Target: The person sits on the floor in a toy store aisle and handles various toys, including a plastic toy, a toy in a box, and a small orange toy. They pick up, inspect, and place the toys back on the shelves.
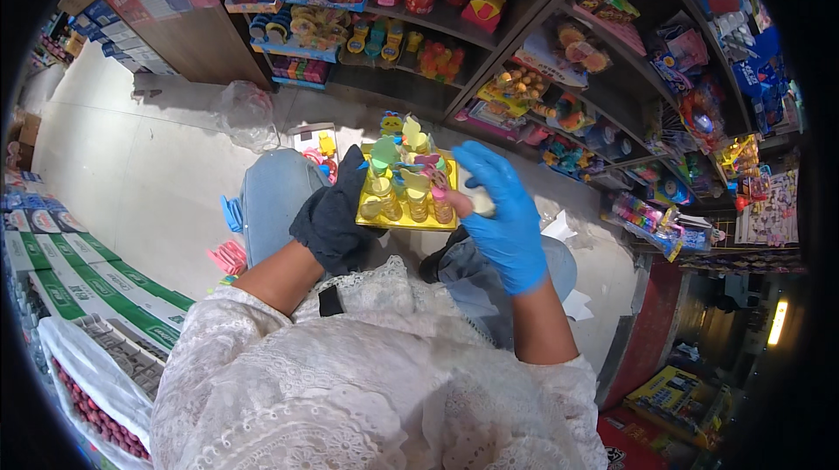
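My left hand (331, 224), in a dark glove or cloth wrap, grips the left side of a yellow display tray (407, 223). Several small clear tubes (417, 206) with yellow and pink caps stand in the tray, topped by flat animal- or flower-shaped pieces (385, 151) in green, yellow and pink. At the tray's right edge is my right hand (505, 221) in a blue glove, its thumb bare and close to a pink-capped tube (442, 206). A whitish rounded thing (482, 201) shows between that thumb and palm; whether it is held is unclear.
Dark shelves (452, 24) of packaged toys and sweets stand ahead and to the right. A clear plastic bag (246, 116) and an open box of small toys (316, 139) lie on the floor. Green-and-white cartons (98, 280) and a sack of red round items (98, 411) are at left.
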Tool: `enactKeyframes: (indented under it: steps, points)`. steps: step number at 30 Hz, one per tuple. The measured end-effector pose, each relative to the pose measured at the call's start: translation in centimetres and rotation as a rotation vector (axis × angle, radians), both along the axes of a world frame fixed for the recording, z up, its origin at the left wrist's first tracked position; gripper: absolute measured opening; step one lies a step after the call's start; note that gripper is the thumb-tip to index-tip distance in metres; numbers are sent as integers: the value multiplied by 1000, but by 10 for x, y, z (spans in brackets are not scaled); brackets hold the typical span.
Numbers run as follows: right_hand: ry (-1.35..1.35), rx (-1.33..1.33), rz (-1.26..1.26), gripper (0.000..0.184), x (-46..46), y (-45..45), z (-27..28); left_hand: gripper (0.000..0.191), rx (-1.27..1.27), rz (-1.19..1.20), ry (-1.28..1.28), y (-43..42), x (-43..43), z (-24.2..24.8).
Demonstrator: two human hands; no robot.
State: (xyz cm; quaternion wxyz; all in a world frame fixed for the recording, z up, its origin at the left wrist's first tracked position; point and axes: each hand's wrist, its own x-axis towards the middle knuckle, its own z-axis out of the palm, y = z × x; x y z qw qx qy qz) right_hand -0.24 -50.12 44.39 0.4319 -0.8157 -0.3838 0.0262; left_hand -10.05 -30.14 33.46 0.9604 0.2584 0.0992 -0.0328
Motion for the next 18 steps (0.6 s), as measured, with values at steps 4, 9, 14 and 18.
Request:
enactKeyframes:
  steps: [4,9,14,18]
  points:
    - [-172,-251,45,38,-6,40,10,60,358,25,-108,10,-6,-2]
    - [-160,-263,71,37,-9,44,12,49,-431,-45,-174,25,10,14]
    - [-170,-329,63,40,-19,32,18,79,-425,-165,-298,26,16,21]
    - [-249,-332,28,40,-29,39,34,74,-614,-146,-316,26,14,19]
